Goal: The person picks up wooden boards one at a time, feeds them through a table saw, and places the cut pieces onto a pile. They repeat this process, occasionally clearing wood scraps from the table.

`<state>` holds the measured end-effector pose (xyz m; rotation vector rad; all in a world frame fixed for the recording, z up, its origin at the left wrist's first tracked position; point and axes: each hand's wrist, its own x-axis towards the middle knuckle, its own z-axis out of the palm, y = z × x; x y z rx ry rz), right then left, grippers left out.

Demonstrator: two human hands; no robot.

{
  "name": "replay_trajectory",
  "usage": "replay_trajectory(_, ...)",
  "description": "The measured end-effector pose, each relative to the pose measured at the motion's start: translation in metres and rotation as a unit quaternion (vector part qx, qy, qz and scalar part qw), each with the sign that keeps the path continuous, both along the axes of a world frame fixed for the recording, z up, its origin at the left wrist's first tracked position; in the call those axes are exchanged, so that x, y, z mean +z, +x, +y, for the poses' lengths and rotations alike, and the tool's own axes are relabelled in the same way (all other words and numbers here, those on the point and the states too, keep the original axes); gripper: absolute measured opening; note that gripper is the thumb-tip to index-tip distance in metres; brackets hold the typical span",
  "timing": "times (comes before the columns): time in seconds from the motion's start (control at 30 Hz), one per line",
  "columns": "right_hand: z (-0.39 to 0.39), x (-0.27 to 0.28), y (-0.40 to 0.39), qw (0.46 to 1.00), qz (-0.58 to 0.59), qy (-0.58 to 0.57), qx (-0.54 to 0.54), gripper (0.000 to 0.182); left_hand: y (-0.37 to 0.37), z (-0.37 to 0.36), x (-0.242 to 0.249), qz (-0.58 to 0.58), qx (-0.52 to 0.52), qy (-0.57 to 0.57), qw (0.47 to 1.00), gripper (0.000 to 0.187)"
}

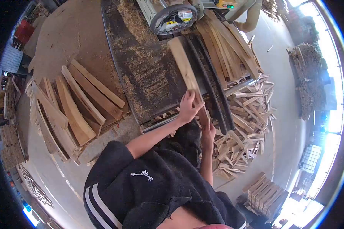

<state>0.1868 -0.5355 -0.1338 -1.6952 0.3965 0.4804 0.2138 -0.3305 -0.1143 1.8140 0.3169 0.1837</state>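
A long wooden board (184,68) slants over the dark machine table (156,76), its far end below the machine's round wheel. My left hand (190,107) is closed on the board partway along, with fingers over its top. Nearer my body, my right hand (208,133) grips the board's near end; some of its fingers are hidden. Just right of the board runs a black metal guide rail (214,84).
A wheel with a caution label (175,21) belongs to the machine ahead. Sawdust (141,61) covers the table. Boards are stacked at left (76,110) and right (227,45). Offcuts (244,122) are heaped on the right-hand floor, with a slatted wood stack (265,194) behind.
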Motion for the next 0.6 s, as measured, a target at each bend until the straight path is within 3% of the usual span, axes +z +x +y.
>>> replay_trajectory(0.03,0.012,-0.002,0.011,0.997,0.016,0.057,-0.039,0.044,0.013,-0.001,-0.003,-0.004,0.003,0.001,1.0,0.085)
replay_trajectory(0.07,0.03,-0.009,0.014,0.982,-0.16,0.094,-0.022,0.037,0.025,-0.003,-0.005,-0.026,0.026,0.112,0.993,0.084)
replay_trajectory(0.1,0.03,-0.02,0.026,0.982,-0.163,0.093,-0.018,0.037,0.037,-0.006,-0.011,-0.046,0.05,0.219,0.973,0.083)
replay_trajectory(0.17,0.027,-0.041,0.058,0.996,-0.066,-0.052,0.013,0.032,0.064,0.002,-0.021,-0.061,0.056,0.193,0.978,0.082)
replay_trajectory(0.2,0.033,-0.042,0.069,0.962,-0.153,-0.218,0.066,0.031,0.072,0.01,-0.022,-0.065,0.053,0.216,0.973,0.083)
replay_trajectory(0.23,0.04,-0.043,0.081,0.961,-0.155,-0.215,0.076,0.031,0.08,0.02,-0.025,-0.066,0.052,0.242,0.967,0.085)
replay_trajectory(0.3,0.059,-0.047,0.104,0.88,-0.322,-0.315,0.148,0.034,0.09,0.056,-0.03,-0.064,0.082,0.249,0.963,0.08)
replay_trajectory(0.33,0.073,-0.039,0.114,0.844,-0.393,-0.319,0.179,0.036,0.09,0.082,-0.028,-0.078,0.048,0.213,0.973,0.075)
replay_trajectory(0.37,0.083,-0.03,0.113,0.844,-0.391,-0.309,0.199,0.036,0.085,0.107,-0.026,-0.091,0.017,0.175,0.98,0.07)
replay_trajectory(0.4,0.096,-0.017,0.113,0.886,-0.326,-0.29,0.159,0.036,0.075,0.132,-0.03,-0.113,0.065,0.222,0.966,0.06)
replay_trajectory(0.43,0.113,-0.006,0.116,0.92,-0.258,-0.27,0.122,0.036,0.053,0.164,-0.013,-0.063,0.08,0.243,0.965,0.063)
replay_trajectory(0.5,0.136,0.011,0.119,0.935,-0.236,-0.232,0.123,0.037,0.002,0.219,-0.008,0.0,0.211,0.384,0.899,0.056)
replay_trajectory(0.53,0.129,-0.019,0.136,0.91,-0.271,-0.277,0.147,0.04,-0.029,0.241,0.0,0.078,0.276,0.417,0.862,0.056)
replay_trajectory(0.6,0.159,0.013,0.131,0.909,-0.262,-0.273,0.177,0.037,-0.083,0.277,-0.004,0.22,0.379,0.441,0.783,0.061)
